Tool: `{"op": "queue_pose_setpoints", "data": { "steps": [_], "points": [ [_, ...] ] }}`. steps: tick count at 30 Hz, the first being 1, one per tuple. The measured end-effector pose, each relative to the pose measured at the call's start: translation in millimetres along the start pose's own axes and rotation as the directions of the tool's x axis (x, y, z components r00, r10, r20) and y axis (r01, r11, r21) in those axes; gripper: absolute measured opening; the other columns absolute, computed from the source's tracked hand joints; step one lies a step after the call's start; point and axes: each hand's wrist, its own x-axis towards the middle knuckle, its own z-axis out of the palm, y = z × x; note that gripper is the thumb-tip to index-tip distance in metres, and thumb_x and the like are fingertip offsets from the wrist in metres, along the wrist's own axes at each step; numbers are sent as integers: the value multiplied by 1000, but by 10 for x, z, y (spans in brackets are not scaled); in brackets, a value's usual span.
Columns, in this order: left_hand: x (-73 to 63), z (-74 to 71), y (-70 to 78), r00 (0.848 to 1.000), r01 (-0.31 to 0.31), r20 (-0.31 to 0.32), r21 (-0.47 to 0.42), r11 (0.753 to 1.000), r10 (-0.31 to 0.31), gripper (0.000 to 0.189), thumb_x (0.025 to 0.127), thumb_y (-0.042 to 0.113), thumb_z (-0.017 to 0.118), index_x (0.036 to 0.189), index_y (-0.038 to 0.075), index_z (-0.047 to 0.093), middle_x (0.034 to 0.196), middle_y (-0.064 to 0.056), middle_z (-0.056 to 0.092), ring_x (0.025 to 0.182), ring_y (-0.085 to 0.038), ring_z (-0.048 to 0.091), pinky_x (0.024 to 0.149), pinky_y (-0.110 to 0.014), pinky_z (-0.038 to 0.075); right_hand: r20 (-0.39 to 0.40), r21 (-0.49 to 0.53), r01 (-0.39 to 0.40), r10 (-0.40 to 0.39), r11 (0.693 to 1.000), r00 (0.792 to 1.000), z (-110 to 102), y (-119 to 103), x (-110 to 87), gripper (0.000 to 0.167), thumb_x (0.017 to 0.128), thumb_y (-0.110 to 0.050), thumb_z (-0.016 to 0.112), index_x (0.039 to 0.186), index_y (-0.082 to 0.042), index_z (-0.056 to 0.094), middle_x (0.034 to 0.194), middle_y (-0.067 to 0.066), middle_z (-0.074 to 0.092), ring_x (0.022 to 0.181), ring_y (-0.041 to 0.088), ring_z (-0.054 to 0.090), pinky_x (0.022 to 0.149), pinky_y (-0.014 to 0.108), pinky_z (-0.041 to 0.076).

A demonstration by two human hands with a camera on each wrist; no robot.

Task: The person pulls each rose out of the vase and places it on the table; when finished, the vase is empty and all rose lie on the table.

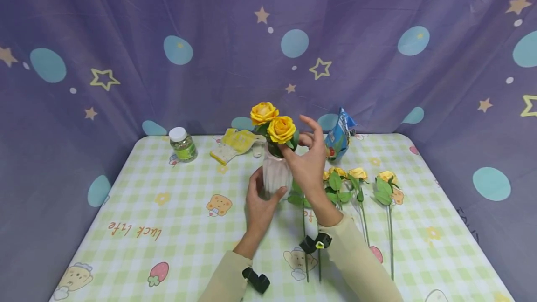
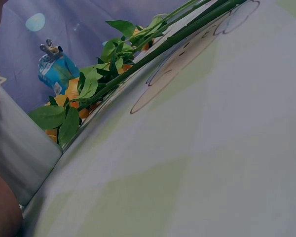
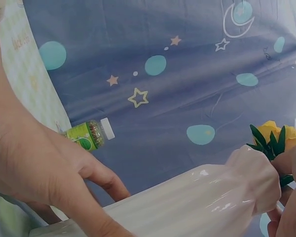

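Note:
A pale, glossy ribbed vase (image 1: 276, 176) stands on the table with two yellow roses (image 1: 281, 129) rising from its mouth. My left hand (image 1: 260, 204) grips it low down, thumb in front and fingers around the left side. The right hand (image 1: 308, 162) is at the rim, thumb by the leaves under the front rose, index finger raised and thumb and fingers spread apart. In the right wrist view the vase (image 3: 202, 202) looks tilted, with fingers beside the rose's green leaves (image 3: 271, 143). The stems inside the vase are hidden.
Several yellow roses (image 1: 358, 174) lie right of the vase, stems toward me. Behind them stands a blue packet (image 1: 337, 136) with a clip. Back left are a white-lidded jar (image 1: 183, 146) and a yellow-and-white glove (image 1: 235, 143). A purple curtain (image 1: 218, 36) hangs behind the table.

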Motion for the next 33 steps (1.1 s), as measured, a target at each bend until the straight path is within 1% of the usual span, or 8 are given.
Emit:
{"op": "queue_pose_setpoints", "data": {
  "steps": [4, 8, 12, 17, 23, 25, 29, 33],
  "points": [
    [14, -2, -12, 1000, -5, 0, -20, 1000, 5, 79, 90, 19, 96, 158, 16, 55, 157, -6, 62, 147, -28, 56, 128, -56, 39, -21, 7, 5, -5, 1000, 1000, -7, -33, 15, 67, 92, -4, 89, 152, -6, 59, 95, 18, 81, 100, 29, 74, 96, 39, 47],
    [20, -2, -14, 1000, -4, -1, -22, 1000, 4, 79, 90, 19, 96, 158, 15, 55, 156, -7, 62, 146, -28, 57, 128, -56, 39, -21, 27, 15, -15, 1000, 1000, -18, -55, 33, 65, 93, -4, 88, 152, -6, 59, 92, 19, 79, 90, 23, 71, 93, 36, 47],
    [13, 4, -3, 1000, 2, 1, -7, 1000, -2, 79, 91, 22, 95, 158, 16, 54, 157, -7, 62, 146, -28, 57, 127, -56, 39, 8, 26, 24, -25, 999, 1000, -25, -38, 41, 66, 94, 0, 85, 153, -3, 56, 92, 20, 79, 83, 18, 67, 87, 34, 49],
    [10, 7, 4, 1000, 6, 0, 4, 1000, -6, 80, 90, 24, 96, 158, 15, 55, 156, -7, 62, 145, -28, 58, 127, -57, 40, 21, -1, 18, -18, 1000, 1000, -31, -21, 29, 66, 95, 0, 83, 154, -4, 56, 90, 19, 80, 84, 22, 68, 85, 31, 51],
    [4, 6, 10, 1000, 6, -1, 3, 1000, -6, 82, 90, 24, 96, 159, 14, 54, 156, -8, 62, 144, -29, 58, 125, -58, 40, 24, 8, -5, 5, 1000, 1000, -35, -19, 26, 66, 96, -2, 84, 156, -10, 56, 94, 18, 81, 91, 25, 70, 89, 39, 55],
    [3, 4, 10, 1000, 6, -2, 5, 1000, -6, 82, 90, 25, 96, 159, 14, 54, 156, -9, 62, 144, -30, 58, 125, -59, 40, 19, 18, -3, 3, 1000, 1000, -36, -22, 34, 67, 96, -1, 84, 156, -8, 55, 92, 19, 80, 89, 24, 70, 89, 38, 55],
    [6, 3, 9, 1000, 1, -4, 6, 1000, -1, 82, 89, 24, 96, 159, 13, 54, 155, -10, 63, 143, -31, 59, 124, -59, 41, -3, 59, 10, -10, 998, 1000, -37, -38, 58, 65, 97, -2, 83, 155, -4, 54, 90, 23, 78, 87, 19, 69, 88, 31, 55],
    [10, 4, 7, 1000, 0, -7, 16, 1000, 0, 82, 89, 23, 96, 158, 12, 54, 155, -10, 63, 144, -31, 58, 125, -57, 41, -29, 110, 33, -30, 993, 999, -48, -64, 94, 64, 98, -1, 81, 154, 2, 51, 95, 26, 79, 89, 14, 72, 88, 29, 59]
  ]
}}
